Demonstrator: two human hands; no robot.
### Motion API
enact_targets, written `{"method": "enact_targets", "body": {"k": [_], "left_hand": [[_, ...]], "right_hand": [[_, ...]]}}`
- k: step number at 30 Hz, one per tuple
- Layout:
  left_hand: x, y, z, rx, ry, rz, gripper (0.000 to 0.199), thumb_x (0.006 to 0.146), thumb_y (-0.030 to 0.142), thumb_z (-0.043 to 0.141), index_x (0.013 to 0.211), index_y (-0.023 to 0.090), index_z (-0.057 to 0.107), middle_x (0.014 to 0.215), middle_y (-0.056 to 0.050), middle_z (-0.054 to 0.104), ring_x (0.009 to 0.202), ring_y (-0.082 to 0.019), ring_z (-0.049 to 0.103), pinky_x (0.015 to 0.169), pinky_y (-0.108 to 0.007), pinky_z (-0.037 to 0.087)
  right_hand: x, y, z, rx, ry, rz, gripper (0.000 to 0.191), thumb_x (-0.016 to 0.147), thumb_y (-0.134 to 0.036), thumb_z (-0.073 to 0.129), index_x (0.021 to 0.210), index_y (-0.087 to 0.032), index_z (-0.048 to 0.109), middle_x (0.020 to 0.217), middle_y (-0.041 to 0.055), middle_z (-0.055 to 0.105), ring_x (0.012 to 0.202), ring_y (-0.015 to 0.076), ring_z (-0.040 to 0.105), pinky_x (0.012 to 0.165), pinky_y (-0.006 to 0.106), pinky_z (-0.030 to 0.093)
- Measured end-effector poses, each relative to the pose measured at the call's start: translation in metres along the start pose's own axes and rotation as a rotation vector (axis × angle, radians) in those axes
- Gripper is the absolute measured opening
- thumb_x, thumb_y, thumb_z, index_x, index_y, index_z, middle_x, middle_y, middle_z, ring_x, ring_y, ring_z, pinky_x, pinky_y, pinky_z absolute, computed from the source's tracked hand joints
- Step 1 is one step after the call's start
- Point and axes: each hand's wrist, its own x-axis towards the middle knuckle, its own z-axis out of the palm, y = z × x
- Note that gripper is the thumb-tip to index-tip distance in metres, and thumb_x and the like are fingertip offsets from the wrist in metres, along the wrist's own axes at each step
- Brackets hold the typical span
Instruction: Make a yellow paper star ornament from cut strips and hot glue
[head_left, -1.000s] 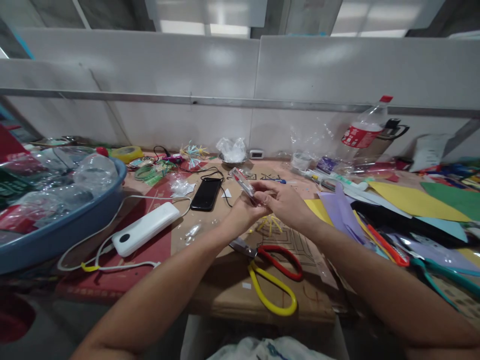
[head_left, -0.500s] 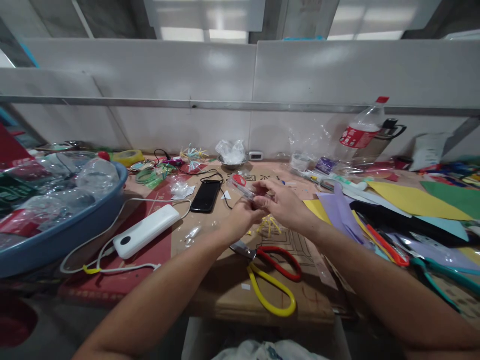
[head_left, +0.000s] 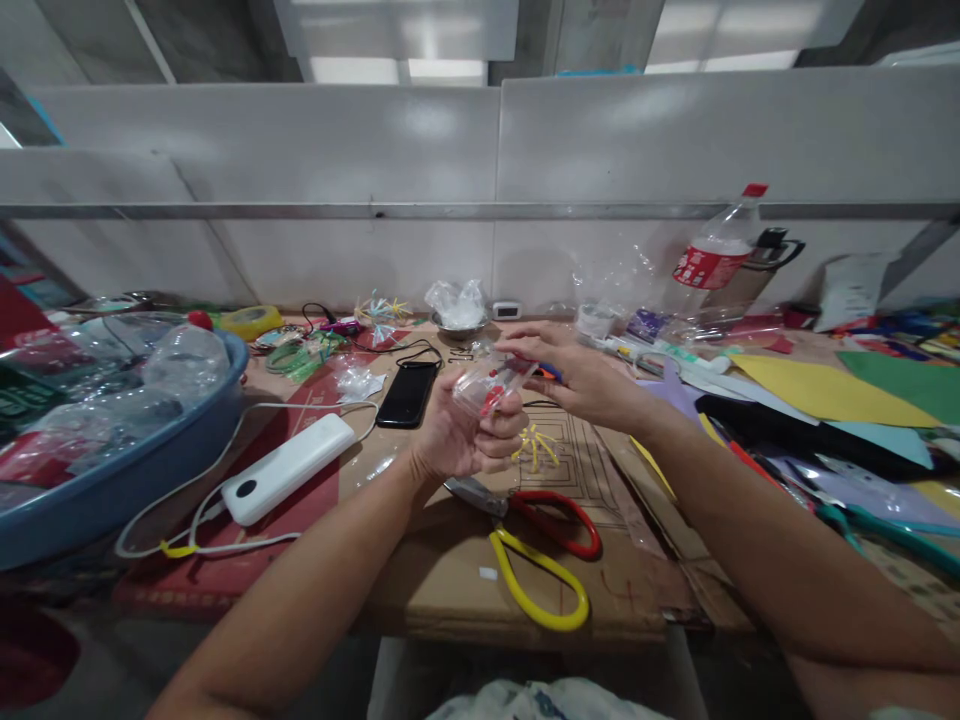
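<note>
My left hand (head_left: 480, 435) is closed around a clear plastic piece (head_left: 474, 388) with red marks on it, held above the cardboard. Over its right end reaches my right hand (head_left: 574, 372), fingers stretched out and thumb apart, the fingertips at the plastic. A small blue and orange thing (head_left: 550, 373) shows in the gap under those fingers; I cannot tell whether it is touched. Below the hands lie scissors (head_left: 544, 600) with one red and one yellow handle. Just beyond the scissors is a spiky yellow plastic piece (head_left: 536, 447).
A blue basin (head_left: 217, 430) of plastic bottles stands left. A white power bank (head_left: 292, 468) with a cable and a black phone (head_left: 407, 393) lie nearby. At right are coloured sheets (head_left: 825, 398) and green-handled pliers (head_left: 892, 535). A large bottle (head_left: 712, 262) stands behind.
My left hand has turned, its curled fingers now showing, and the plastic piece has turned with it. My right fingers have straightened and moved over its right end.
</note>
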Motion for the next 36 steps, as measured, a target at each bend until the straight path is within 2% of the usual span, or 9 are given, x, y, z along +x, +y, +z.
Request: {"method": "enact_targets", "body": {"k": [3,6,10,12,15,21,24,30,36], "left_hand": [[0.003,0.004,-0.001,-0.032,0.043,0.036,0.062,0.074,0.08,0.05,0.069,0.019,0.042,0.06,0.007,0.024,0.044,-0.005,0.012,0.037,-0.019,0.008],[0.01,0.005,-0.007,0.012,0.169,0.2,0.064,0.079,0.08,0.046,0.072,0.017,0.045,0.059,0.008,0.023,0.044,-0.004,0.013,0.038,-0.016,0.01],[0.024,-0.004,-0.014,0.093,0.256,0.4,0.07,0.07,0.086,0.049,0.08,0.017,0.05,0.058,0.009,0.026,0.044,-0.004,0.018,0.04,-0.016,0.017],[0.029,-0.01,-0.015,0.152,0.281,0.435,0.065,0.066,0.079,0.064,0.082,0.018,0.048,0.059,0.009,0.029,0.044,-0.003,0.022,0.042,-0.015,0.02],[0.032,-0.016,-0.014,0.26,0.349,0.448,0.055,0.066,0.054,0.083,0.077,0.019,0.041,0.058,0.011,0.027,0.045,-0.003,0.025,0.045,-0.015,0.021],[0.027,-0.011,-0.012,0.4,0.44,0.577,0.045,0.07,0.039,0.083,0.073,0.017,0.044,0.059,0.011,0.025,0.047,-0.002,0.019,0.046,-0.017,0.017],[0.024,-0.01,-0.011,0.412,0.431,0.58,0.046,0.069,0.04,0.083,0.071,0.018,0.043,0.059,0.011,0.023,0.046,-0.001,0.018,0.045,-0.018,0.015],[0.024,-0.011,-0.01,0.441,0.413,0.519,0.047,0.07,0.043,0.082,0.07,0.019,0.041,0.057,0.011,0.021,0.045,-0.002,0.018,0.044,-0.018,0.014],[0.024,-0.012,-0.011,0.455,0.377,0.511,0.045,0.073,0.042,0.079,0.07,0.019,0.04,0.058,0.01,0.022,0.047,-0.003,0.019,0.045,-0.019,0.015]], "right_hand": [[-0.001,0.007,0.002,-0.009,0.032,0.017,0.044,0.095,-0.027,0.057,0.139,-0.027,0.056,0.135,0.01,0.056,0.131,0.0236,0.049,0.112,0.045,0.038],[-0.005,0.009,0.006,-0.043,0.087,0.116,0.035,0.096,-0.03,0.055,0.13,-0.024,0.065,0.123,0.0107,0.063,0.119,0.0244,0.056,0.105,0.046,0.043],[-0.008,0.003,0.011,-0.103,0.153,0.254,0.03,0.094,-0.028,0.06,0.121,-0.021,0.071,0.112,0.0106,0.068,0.107,0.0235,0.06,0.095,0.041,0.047],[-0.009,0.0,0.013,-0.11,0.195,0.285,0.027,0.092,-0.026,0.063,0.116,-0.018,0.073,0.106,0.01,0.07,0.102,0.0225,0.062,0.092,0.037,0.048],[-0.009,-0.003,0.018,-0.062,0.217,0.311,0.025,0.091,-0.027,0.065,0.112,-0.018,0.076,0.102,0.009,0.072,0.098,0.0216,0.064,0.089,0.035,0.048],[-0.011,-0.004,0.024,0.072,0.156,0.271,0.032,0.097,-0.034,0.054,0.122,-0.025,0.072,0.114,0.0076,0.072,0.109,0.0226,0.063,0.097,0.039,0.047],[-0.011,-0.005,0.024,0.163,0.089,0.277,0.038,0.099,-0.037,0.049,0.13,-0.026,0.066,0.127,0.0075,0.069,0.117,0.023,0.061,0.101,0.041,0.045],[-0.014,-0.007,0.025,0.27,0.156,0.403,0.04,0.1,-0.041,0.044,0.11,-0.018,0.075,0.105,0.0076,0.076,0.099,0.0222,0.067,0.088,0.036,0.049],[-0.014,-0.007,0.027,0.24,0.175,0.422,0.04,0.1,-0.042,0.043,0.107,-0.021,0.076,0.107,0.0056,0.076,0.099,0.0213,0.067,0.086,0.033,0.047]]}}
